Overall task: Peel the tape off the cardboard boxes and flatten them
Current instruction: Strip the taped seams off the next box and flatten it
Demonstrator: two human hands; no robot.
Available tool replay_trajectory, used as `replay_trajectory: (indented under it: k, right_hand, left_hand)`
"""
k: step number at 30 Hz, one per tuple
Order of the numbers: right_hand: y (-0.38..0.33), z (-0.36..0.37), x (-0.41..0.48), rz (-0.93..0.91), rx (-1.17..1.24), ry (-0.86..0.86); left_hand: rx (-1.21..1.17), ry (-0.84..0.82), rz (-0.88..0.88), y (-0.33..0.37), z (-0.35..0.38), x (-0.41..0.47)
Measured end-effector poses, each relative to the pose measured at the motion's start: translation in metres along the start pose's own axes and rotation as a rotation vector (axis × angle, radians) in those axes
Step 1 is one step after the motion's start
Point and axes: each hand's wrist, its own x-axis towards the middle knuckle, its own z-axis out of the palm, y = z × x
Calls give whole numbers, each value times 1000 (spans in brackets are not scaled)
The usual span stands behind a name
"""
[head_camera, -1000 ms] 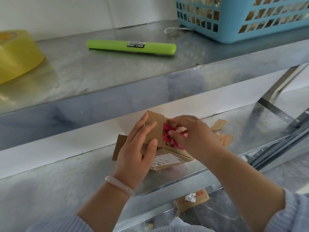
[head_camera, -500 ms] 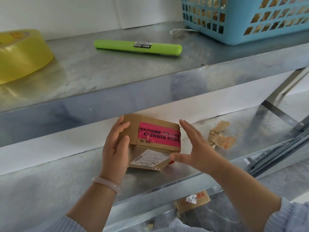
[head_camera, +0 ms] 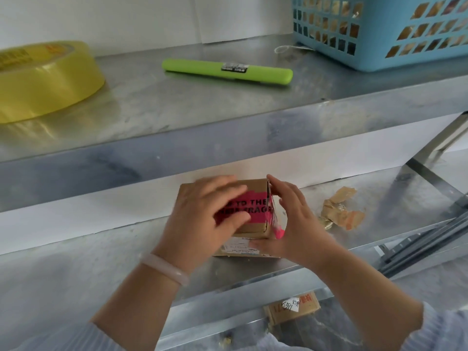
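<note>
A small brown cardboard box (head_camera: 253,184) stands on the lower metal shelf (head_camera: 76,262), with pink tape (head_camera: 255,209) printed in black across its top and running down its right side. A white label shows on its near face. My left hand (head_camera: 202,219) lies flat on the box top, fingers spread over the tape. My right hand (head_camera: 291,224) presses against the right side with straight fingers, its thumb along the bottom near edge.
Crumpled brown tape scraps (head_camera: 340,211) lie right of the box. On the upper shelf sit a yellow tape roll (head_camera: 43,79), a green stick-shaped tool (head_camera: 228,70) and a blue basket (head_camera: 379,31). Another cardboard box (head_camera: 291,306) lies below the shelf. Metal rails (head_camera: 425,239) lean at right.
The box has been turned so the pink tape faces up. My left hand moved from the left side onto the top; my right hand closed in against the right side.
</note>
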Motion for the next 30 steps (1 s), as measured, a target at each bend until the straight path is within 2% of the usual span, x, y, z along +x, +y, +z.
replay_trajectory:
  k: [2, 10, 15, 24, 30]
  right_hand:
    - [-2, 2, 2, -63, -14, 29]
    - [-3, 4, 1, -95, -65, 23]
    - [-3, 4, 0, -113, -64, 15]
    - [-2, 6, -2, -104, -91, 31]
    - [5, 20, -17, -138, -44, 165]
  left_hand:
    - [-3, -51, 2, 5, 2, 0]
    - [-57, 62, 14, 5, 9, -8]
    - [-149, 61, -39, 3, 9, -7]
    - [-20, 30, -61, -10, 15, -11]
    - [-47, 88, -102, -13, 24, -15]
